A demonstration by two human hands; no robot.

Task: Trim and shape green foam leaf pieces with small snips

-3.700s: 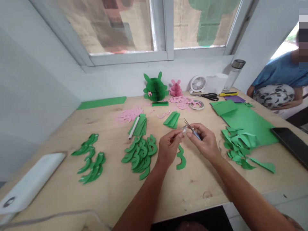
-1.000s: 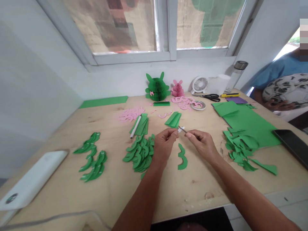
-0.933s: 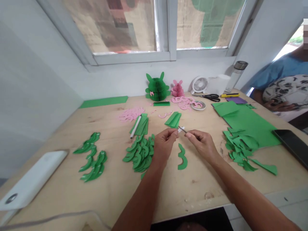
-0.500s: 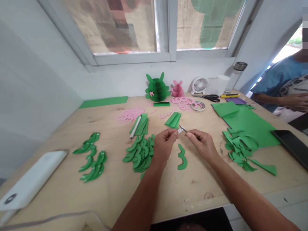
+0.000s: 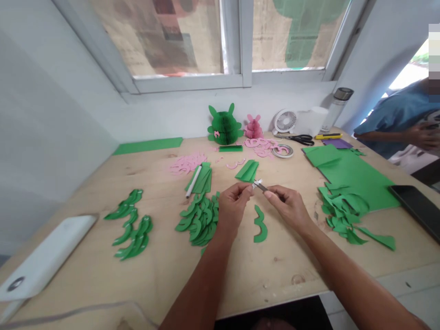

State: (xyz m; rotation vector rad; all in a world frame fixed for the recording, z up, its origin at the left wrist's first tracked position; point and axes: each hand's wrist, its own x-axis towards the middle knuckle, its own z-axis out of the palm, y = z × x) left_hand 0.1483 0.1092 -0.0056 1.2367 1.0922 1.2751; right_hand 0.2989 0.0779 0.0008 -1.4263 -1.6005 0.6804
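Note:
My left hand (image 5: 235,201) is closed in a pinch on a small white strip (image 5: 257,183), which looks like tape. Small scissors (image 5: 261,187) are in my right hand (image 5: 287,204), their dark narrow blades meeting the strip. My fingers cover the scissors' handles. On the table just below both hands lies a wavy green paper cutout (image 5: 260,225). Left of my left hand is a heap of similar green cutouts (image 5: 198,221), partly hidden by my wrist. Beyond the fingertips rest folded green paper pieces (image 5: 247,170).
White-marked green cutouts (image 5: 132,229) lie left, near a white device (image 5: 48,256). A marker (image 5: 194,181), pink cutouts (image 5: 188,163), a tape roll (image 5: 282,151) and black scissors (image 5: 302,140) sit farther back. Green scraps (image 5: 343,206) and a phone (image 5: 415,211) are right; a person (image 5: 395,119) is beyond.
The scissors have moved slightly left along the white strip, and their blades look closer together. My left hand has shifted a little left. The person at right has moved their hands.

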